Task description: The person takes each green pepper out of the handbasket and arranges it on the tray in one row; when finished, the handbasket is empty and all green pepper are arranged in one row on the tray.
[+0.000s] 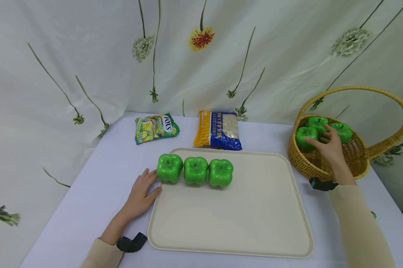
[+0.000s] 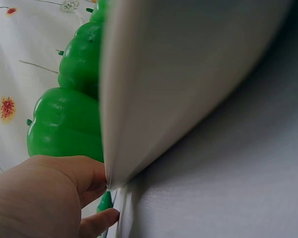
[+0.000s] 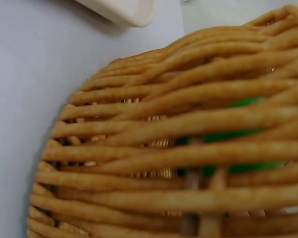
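Three shiny green bell peppers, the left one (image 1: pixel 169 168), the middle one (image 1: pixel 195 170) and the right one (image 1: pixel 220 172), stand in a row at the back left of a cream tray (image 1: pixel 255 208). My left hand (image 1: pixel 141 193) rests at the tray's left edge, fingers extended beside the left pepper. In the left wrist view, the tray rim (image 2: pixel 114 99) hides part of the peppers. My right hand (image 1: pixel 330 145) reaches into a wicker basket (image 1: pixel 301 163), thumb and fingers spread over a green bell pepper (image 1: pixel 304 137). Two more peppers lie behind and right of it.
A Fox's candy bag (image 1: pixel 156 128) and a yellow-and-blue orecchiette pasta bag (image 1: pixel 218 130) lie behind the tray. The basket's tall arched handle (image 1: pixel 355 88) rises over the right side. A flowered cloth (image 1: pixel 104 56) hangs behind the white table.
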A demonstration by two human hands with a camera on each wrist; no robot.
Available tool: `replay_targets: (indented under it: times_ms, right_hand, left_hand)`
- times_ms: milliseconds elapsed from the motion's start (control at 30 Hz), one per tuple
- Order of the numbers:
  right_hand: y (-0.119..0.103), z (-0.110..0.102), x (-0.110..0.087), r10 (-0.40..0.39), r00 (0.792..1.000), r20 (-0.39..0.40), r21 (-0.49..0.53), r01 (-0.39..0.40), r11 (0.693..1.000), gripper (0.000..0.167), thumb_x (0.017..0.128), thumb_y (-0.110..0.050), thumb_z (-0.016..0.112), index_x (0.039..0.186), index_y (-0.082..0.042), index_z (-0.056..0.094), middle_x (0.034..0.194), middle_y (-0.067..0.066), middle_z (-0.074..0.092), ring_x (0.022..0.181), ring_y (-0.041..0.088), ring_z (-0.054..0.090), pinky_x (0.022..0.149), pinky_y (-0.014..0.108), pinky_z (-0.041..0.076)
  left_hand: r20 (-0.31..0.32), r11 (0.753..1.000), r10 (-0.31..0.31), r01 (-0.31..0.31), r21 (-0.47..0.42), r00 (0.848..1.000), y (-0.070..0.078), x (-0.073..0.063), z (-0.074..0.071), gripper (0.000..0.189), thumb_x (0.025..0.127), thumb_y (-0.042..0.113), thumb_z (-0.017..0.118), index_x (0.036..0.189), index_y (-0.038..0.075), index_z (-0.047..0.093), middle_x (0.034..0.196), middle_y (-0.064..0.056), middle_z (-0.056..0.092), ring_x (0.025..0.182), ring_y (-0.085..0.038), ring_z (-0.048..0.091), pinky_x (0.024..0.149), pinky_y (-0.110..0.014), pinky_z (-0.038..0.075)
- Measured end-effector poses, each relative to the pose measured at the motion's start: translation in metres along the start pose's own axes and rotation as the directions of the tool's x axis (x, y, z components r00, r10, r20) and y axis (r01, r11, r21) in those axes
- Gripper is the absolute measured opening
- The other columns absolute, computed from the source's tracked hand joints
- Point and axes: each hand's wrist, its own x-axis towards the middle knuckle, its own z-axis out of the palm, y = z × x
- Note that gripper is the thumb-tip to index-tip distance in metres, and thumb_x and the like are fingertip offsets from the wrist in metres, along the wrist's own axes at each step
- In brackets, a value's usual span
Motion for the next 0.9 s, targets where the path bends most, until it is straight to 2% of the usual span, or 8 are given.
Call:
replay_targets:
  times_ms: [200,433,667,900]
  right_hand:
    - [0.0012,0.0002,0.0017,-0.011,0.999,0.040,-0.021,0.012,1.000,0.097,0.093,-0.044,0.062,0.158,-0.009,-0.001,0.160,0.029,0.003,0.144,0.053,0.016,0.111,0.067,0.027]
    - [0.0026,0.0013,0.0040,0.013,0.998,0.068,-0.107,-0.005,0.994,0.098,0.093,-0.048,0.060,0.157,-0.007,-0.001,0.158,0.033,0.008,0.141,0.055,0.021,0.108,0.067,0.031]
    - [0.0041,0.0015,0.0048,0.014,0.997,0.077,-0.165,-0.001,0.986,0.095,0.094,-0.048,0.058,0.157,-0.006,0.002,0.155,0.037,0.013,0.139,0.056,0.024,0.107,0.067,0.032]
    - [0.0081,0.0029,0.0053,0.019,0.998,0.059,-0.169,-0.009,0.986,0.092,0.094,-0.047,0.059,0.157,-0.006,0.005,0.155,0.036,0.016,0.137,0.056,0.027,0.106,0.066,0.034]
  left_hand:
    - [-0.001,1.000,-0.003,0.003,0.005,1.000,0.0005,-0.0001,-0.0004,0.048,0.094,0.010,0.058,0.139,-0.003,0.049,0.146,-0.026,0.045,0.143,-0.054,0.020,0.112,-0.072,0.011]
    - [0.007,1.000,-0.009,0.009,0.007,1.000,0.0017,-0.0003,-0.0014,0.048,0.094,0.011,0.057,0.140,-0.003,0.048,0.146,-0.026,0.045,0.143,-0.054,0.020,0.112,-0.072,0.011]
    - [-0.005,1.000,0.003,-0.003,0.004,1.000,0.0040,0.0004,-0.0018,0.048,0.093,0.009,0.058,0.138,-0.004,0.049,0.145,-0.027,0.046,0.142,-0.055,0.021,0.112,-0.073,0.011]
    - [-0.016,1.000,0.013,-0.012,0.009,1.000,0.0062,-0.0002,-0.0031,0.047,0.094,0.010,0.058,0.138,-0.004,0.049,0.144,-0.027,0.047,0.141,-0.055,0.023,0.111,-0.073,0.013]
